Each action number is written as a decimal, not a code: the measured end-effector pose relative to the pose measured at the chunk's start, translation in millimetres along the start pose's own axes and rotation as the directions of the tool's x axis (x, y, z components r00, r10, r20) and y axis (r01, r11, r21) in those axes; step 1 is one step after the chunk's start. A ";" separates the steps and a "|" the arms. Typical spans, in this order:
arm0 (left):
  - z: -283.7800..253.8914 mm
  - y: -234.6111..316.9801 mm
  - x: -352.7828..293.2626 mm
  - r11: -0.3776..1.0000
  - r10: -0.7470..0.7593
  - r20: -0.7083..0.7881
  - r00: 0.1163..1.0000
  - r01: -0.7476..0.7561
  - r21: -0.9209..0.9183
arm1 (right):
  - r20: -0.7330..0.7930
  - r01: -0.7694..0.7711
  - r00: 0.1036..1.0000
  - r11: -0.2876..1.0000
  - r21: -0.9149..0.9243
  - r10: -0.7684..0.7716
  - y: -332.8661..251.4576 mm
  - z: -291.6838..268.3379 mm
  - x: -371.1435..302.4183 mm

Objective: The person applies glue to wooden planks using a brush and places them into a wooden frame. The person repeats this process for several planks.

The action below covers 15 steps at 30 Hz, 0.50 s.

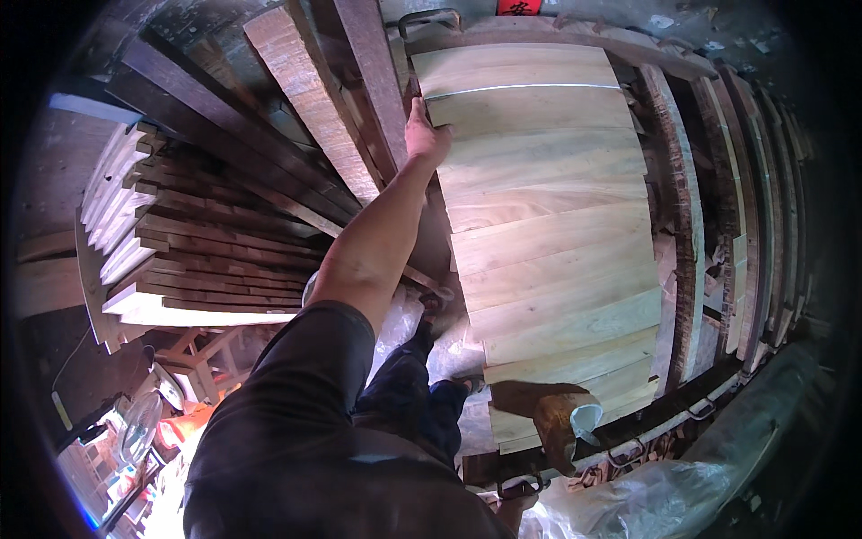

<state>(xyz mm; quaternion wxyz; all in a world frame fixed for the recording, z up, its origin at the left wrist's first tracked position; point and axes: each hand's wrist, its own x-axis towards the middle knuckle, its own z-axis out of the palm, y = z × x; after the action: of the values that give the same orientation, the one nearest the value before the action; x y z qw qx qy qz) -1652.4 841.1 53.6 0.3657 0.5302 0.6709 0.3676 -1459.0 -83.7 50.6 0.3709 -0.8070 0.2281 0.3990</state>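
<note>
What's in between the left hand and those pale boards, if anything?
Nothing visible: the left hand is at the left edge of the pale boards. The brown container is by their near end, far from that hand.

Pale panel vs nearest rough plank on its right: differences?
Build: the panel is several boards side by side; the plank looks like one narrow length.
Look: the panel is pale and smooth; the plank is browner and ragged.
Contact: the left hand is at the panel's left edge; no hand shows on the plank.
Both look wooden.
</note>
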 end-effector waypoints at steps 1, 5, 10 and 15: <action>1.0 -6.0 3.6 0.998 0.043 -0.021 0.999 -0.042 0.037 | 0.042 -0.030 0.999 0.959 0.283 0.019 -1.3 4.8 -1.3; 9.1 -38.5 18.0 0.964 0.186 -0.120 0.975 -0.158 0.212 | 0.112 -0.132 0.990 0.783 0.608 0.080 -17.9 11.5 -0.2; -5.4 -40.0 14.9 0.990 0.136 0.094 0.986 -0.137 0.010 | -0.010 -0.189 0.971 0.789 0.585 0.240 -16.3 -4.8 3.9; -12.2 -31.8 -32.1 0.859 -0.117 0.234 0.965 0.217 -0.464 | -0.112 -0.097 0.979 0.866 0.490 0.173 -12.5 9.2 0.9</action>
<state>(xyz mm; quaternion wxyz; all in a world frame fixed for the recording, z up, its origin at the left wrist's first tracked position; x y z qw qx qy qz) -1671.8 803.0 34.4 0.5823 0.3946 0.5609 0.4366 -1454.6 -68.8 51.3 0.5127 -0.6993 0.4038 0.2917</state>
